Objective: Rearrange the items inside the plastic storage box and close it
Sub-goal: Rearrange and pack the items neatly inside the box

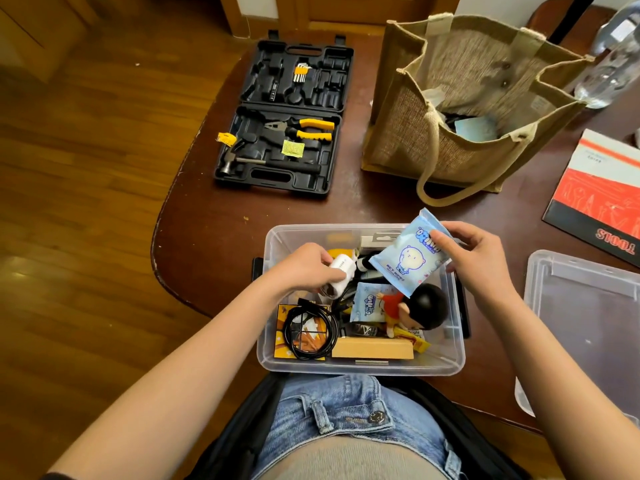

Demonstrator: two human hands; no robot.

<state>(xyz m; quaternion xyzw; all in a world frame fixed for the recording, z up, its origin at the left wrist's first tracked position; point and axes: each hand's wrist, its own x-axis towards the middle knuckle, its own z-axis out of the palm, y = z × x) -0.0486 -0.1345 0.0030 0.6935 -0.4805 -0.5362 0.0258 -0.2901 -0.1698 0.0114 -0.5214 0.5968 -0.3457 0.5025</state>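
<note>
The clear box (pixel 360 367) stands open at the table's near edge, its long axis running left to right. Over its far right corner the right hand (pixel 479 259) pinches a blue wipes pack (pixel 408 259), tilted, its top end pointing up and away past the fingertips. The left hand (pixel 304 268) curls round a white roll (pixel 341 275), whose far side the fingers hide. Below the fingers lie a second pack (pixel 367 303), a doll (pixel 420 310) and a coiled cable (pixel 310 329). Things under the packs are hard to make out. The lid (pixel 588 306), right of the right hand, is cut off by the frame.
</note>
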